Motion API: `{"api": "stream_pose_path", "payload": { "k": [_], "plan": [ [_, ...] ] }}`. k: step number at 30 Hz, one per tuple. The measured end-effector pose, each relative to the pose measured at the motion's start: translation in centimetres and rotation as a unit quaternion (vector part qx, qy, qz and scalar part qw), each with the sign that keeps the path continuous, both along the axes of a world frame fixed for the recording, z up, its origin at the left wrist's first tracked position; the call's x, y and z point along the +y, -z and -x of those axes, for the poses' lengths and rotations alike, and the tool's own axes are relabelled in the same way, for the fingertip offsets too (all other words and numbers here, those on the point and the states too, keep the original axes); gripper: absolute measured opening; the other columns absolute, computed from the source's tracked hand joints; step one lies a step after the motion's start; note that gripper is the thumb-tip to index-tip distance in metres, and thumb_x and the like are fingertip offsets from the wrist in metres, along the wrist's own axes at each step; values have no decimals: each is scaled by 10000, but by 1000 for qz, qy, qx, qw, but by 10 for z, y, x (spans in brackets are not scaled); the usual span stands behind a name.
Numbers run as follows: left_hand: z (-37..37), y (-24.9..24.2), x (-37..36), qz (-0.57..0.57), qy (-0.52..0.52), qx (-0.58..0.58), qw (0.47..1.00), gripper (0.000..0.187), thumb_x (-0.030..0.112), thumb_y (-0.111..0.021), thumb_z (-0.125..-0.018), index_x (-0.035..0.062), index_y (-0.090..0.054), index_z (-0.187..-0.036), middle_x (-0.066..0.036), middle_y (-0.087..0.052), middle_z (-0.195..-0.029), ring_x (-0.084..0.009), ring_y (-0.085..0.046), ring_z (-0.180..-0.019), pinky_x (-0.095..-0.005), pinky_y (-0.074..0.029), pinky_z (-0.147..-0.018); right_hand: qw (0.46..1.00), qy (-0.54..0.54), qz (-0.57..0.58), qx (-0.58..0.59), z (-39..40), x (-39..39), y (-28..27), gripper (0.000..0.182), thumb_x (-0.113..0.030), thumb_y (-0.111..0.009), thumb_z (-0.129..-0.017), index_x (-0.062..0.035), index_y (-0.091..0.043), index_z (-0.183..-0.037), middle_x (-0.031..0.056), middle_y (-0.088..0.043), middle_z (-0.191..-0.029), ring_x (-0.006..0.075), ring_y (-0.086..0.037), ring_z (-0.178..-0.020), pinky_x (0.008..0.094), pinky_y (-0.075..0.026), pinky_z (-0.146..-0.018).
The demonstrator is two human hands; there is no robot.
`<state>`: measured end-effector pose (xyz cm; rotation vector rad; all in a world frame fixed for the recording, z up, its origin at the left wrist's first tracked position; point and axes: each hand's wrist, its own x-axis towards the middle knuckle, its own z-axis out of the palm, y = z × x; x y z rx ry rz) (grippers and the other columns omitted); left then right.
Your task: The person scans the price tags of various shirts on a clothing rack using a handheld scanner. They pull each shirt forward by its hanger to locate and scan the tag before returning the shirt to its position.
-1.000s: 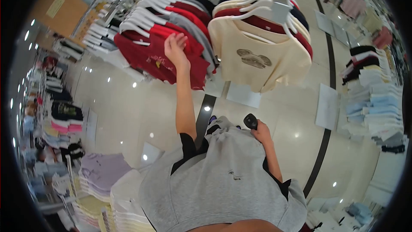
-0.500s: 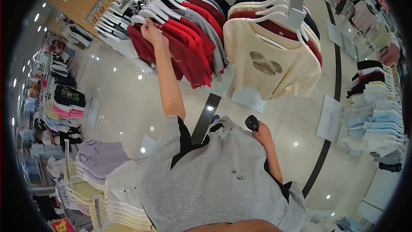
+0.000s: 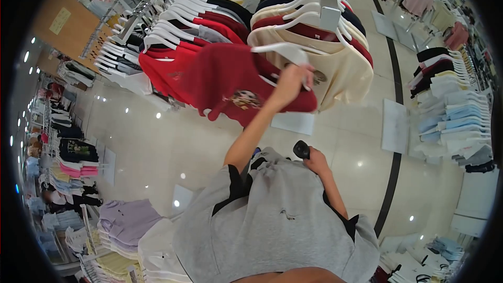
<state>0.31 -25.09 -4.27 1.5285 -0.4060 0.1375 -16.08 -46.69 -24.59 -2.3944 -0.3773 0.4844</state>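
Observation:
A dark red sweatshirt (image 3: 220,76) with a printed picture on its chest hangs tilted from a white hanger (image 3: 283,51), in front of the rack. My left hand (image 3: 290,85) is closed on this sweatshirt at its shoulder, beside the hanger; the exact grip is blurred. Behind it hangs a cream sweatshirt (image 3: 343,68), its print partly covered by my hand. Bright red sweatshirts (image 3: 162,71) hang to the left. Low in front of my body, my right hand (image 3: 317,161) is wrapped round a black rounded handheld device (image 3: 301,149).
A metal rack end (image 3: 329,8) stands just beyond the cream sweatshirt. Folded-over purple tops (image 3: 126,220) and white tops hang close on my left. Another rack of light blue clothes (image 3: 456,118) is at the right. White panels (image 3: 394,126) lie near the floor.
My left hand has moved right, bringing the dark red sweatshirt out from the rack's left end and across the cream one. Its printed front now shows. My right hand still holds the black device.

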Motion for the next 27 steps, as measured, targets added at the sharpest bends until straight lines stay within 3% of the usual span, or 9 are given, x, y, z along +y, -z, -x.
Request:
{"api": "stream_pose_path", "payload": {
  "k": [2,6,10,12,14,20,25,27],
  "plan": [
    [1,7,-45,74,69,38,994,369,288,-359,-1066,-33,-534,-1019,-73,-561,-740,-151,-574,-655,-291,-504,-671,1000,7,0,-8,-1,0,-4,425,-170,-688,-696,-5,-572,-1069,244,-659,-927,434,-626,-900,498,-504,-791],
    [-6,-35,-88,109,129,-38,985,342,288,-367,-1068,-21,-505,-1019,-79,-557,-758,-159,-575,-692,-311,-511,-713,999,40,0,2,8,-3,-11,436,-171,-690,-683,0,-572,-1067,252,-659,-941,440,-626,-907,498,-505,-799],
    [-22,-77,-107,300,163,-72,937,408,386,-402,-1046,-11,-499,-1054,-98,-556,-785,-206,-603,-762,-374,-535,-768,997,75,6,6,16,-9,-5,436,-172,-688,-677,5,-573,-1058,260,-660,-939,446,-627,-902,497,-506,-804],
    [-30,-83,-106,376,132,-53,916,419,406,-419,-1035,-2,-504,-1073,-104,-578,-825,-220,-623,-803,-389,-548,-799,996,84,2,8,17,-10,-3,432,-170,-686,-675,7,-573,-1054,261,-660,-928,448,-626,-894,499,-506,-801],
    [-31,-83,-102,380,74,-26,922,374,339,-381,-1059,-17,-497,-1040,-123,-612,-865,-191,-644,-809,-342,-559,-815,996,90,-2,9,18,-11,-3,429,-168,-684,-674,9,-573,-1049,261,-659,-917,450,-626,-886,501,-505,-798],
    [-23,-45,-92,327,17,57,943,294,287,-444,-1043,8,-525,-1089,-156,-665,-977,-212,-674,-888,-362,-562,-825,998,60,-13,12,12,-1,-5,416,-168,-674,-686,15,-572,-1045,263,-657,-903,446,-627,-879,498,-503,-786],
    [-8,-24,23,237,-241,-59,939,199,236,-530,-1006,43,-574,-984,-58,-625,-816,-134,-625,-713,-285,-540,-655,999,29,-36,-7,10,2,1,376,-166,-669,-700,6,-575,-1021,257,-657,-906,441,-625,-885,497,-502,-783],
    [1,-31,90,175,-410,-148,883,125,165,-520,-999,43,-548,-996,-40,-617,-830,-90,-545,-708,-246,-454,-660,999,15,-36,0,8,1,4,371,-163,-669,-701,5,-575,-1018,255,-657,-909,440,-625,-886,494,-502,-780]
  ]
}}
